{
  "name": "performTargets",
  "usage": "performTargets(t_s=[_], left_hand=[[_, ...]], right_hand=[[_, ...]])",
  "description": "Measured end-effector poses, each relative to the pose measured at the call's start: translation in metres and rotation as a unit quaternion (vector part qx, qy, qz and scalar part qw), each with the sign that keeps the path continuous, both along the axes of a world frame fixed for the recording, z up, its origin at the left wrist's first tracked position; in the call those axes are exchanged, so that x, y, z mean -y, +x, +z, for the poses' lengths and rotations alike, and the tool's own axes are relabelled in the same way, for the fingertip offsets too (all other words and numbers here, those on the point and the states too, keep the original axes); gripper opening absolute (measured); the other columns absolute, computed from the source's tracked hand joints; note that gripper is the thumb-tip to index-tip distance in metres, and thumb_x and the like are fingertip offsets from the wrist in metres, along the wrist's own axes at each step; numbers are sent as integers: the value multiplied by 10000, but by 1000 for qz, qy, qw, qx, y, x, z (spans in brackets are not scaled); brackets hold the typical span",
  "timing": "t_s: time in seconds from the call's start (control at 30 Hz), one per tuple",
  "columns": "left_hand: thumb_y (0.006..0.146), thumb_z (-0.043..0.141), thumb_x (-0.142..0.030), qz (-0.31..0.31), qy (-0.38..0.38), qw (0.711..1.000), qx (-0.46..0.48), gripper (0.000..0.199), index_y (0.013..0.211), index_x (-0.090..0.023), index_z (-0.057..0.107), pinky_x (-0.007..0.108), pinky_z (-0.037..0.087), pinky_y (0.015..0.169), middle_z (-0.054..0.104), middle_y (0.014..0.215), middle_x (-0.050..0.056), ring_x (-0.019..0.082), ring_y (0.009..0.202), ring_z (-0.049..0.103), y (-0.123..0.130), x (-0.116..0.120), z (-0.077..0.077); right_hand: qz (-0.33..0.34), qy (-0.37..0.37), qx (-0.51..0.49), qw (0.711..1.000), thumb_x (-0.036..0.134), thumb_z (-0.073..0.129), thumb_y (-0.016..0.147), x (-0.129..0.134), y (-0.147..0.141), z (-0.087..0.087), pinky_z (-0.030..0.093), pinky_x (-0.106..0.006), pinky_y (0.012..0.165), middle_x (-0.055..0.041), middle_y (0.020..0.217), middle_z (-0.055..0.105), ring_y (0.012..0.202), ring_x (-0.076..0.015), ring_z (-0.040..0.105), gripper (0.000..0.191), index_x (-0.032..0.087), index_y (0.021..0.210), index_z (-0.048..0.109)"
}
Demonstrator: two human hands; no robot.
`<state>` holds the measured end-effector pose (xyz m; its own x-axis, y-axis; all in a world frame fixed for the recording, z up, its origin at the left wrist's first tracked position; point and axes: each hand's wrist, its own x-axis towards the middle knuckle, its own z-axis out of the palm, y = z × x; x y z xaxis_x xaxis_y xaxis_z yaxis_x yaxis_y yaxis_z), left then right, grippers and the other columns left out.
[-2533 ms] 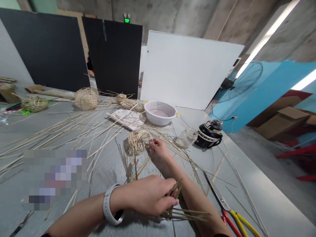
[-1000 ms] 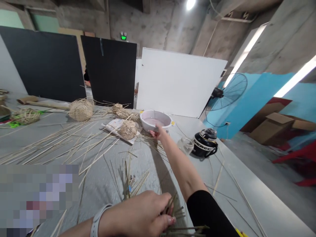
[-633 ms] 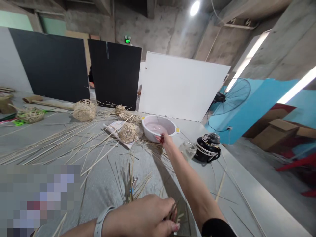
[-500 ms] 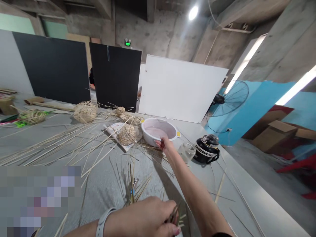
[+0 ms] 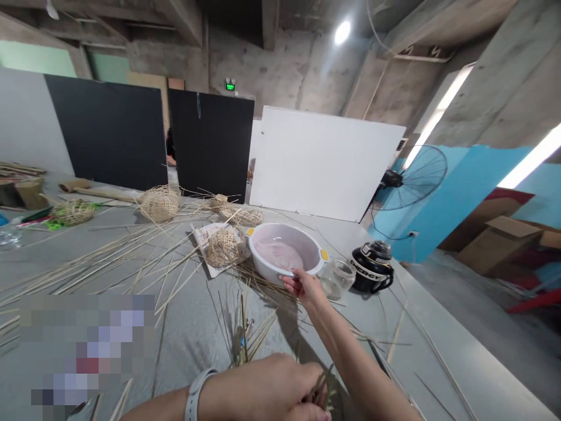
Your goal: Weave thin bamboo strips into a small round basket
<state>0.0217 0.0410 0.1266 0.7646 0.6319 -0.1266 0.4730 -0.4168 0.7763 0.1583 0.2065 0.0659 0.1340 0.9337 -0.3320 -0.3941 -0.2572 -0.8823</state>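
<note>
My right hand [image 5: 302, 287] reaches out to the near rim of a white plastic basin [image 5: 256, 252] with yellow handles and what looks like water inside. Its thumb lies on the rim and the fingers curl below it. My left hand [image 5: 276, 386], with a pale watch band at the wrist, is closed at the bottom of the view around a small bundle of bamboo strips [image 5: 323, 389]; most of the bundle is hidden. More thin strips [image 5: 263, 327] stick out beyond the left hand, beside a small blue-and-metal tool [image 5: 245, 336] partly hidden by them.
A glass jar [image 5: 344, 275] and a black jug [image 5: 371, 269] stand right of the basin. Left of it, a small woven bamboo ball [image 5: 222, 247] lies on paper. Larger woven pieces [image 5: 160, 203] and long loose strips [image 5: 118, 257] cover the left side. Upright boards [image 5: 324, 164] line the back.
The basin has come slightly nearer, with my right hand at its rim. My left hand keeps its hold on the strips. The camera view has shifted a little.
</note>
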Motion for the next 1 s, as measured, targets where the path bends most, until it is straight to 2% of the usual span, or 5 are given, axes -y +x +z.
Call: performTargets(t_s=[0.3,0.43,0.63,0.87,1.0], left_hand=[[899,546,-386,-5,20,1000,-4,236,1036,-202,603,265,359,597,702,914,72,193,792,621,0,0,0],[901,525,-362,-22,26,999,-26,224,1034,-194,588,253,374,605,695,928,75,199,826,629,0,-1,5],[907,512,-334,-39,23,998,-39,165,971,-191,563,229,360,585,633,835,40,169,763,594,0,0,17],[895,541,-341,-26,16,999,-39,140,882,-212,487,234,353,581,526,739,4,157,704,539,2,-1,13],[893,535,-324,-36,16,999,-22,134,858,-221,455,223,351,575,493,722,-9,144,674,504,-2,-4,13]], right_hand=[[-12,-41,13,999,42,525,814,7,-3,5,544,-208,399,-90,500,674,426,-164,650,114,119,751,583],[-28,-44,1,999,23,512,796,4,-2,4,555,-211,408,-58,515,669,449,-167,666,125,139,766,548],[-57,-26,-16,998,11,484,797,-17,-2,3,550,-181,423,-13,532,642,448,-142,664,151,159,788,510],[-79,8,-36,996,15,534,750,-51,-15,-4,592,-193,480,31,560,629,511,-148,694,182,173,839,511],[-82,7,-36,996,9,498,778,-74,-20,-2,582,-192,462,32,587,632,482,-134,674,191,162,891,514]])
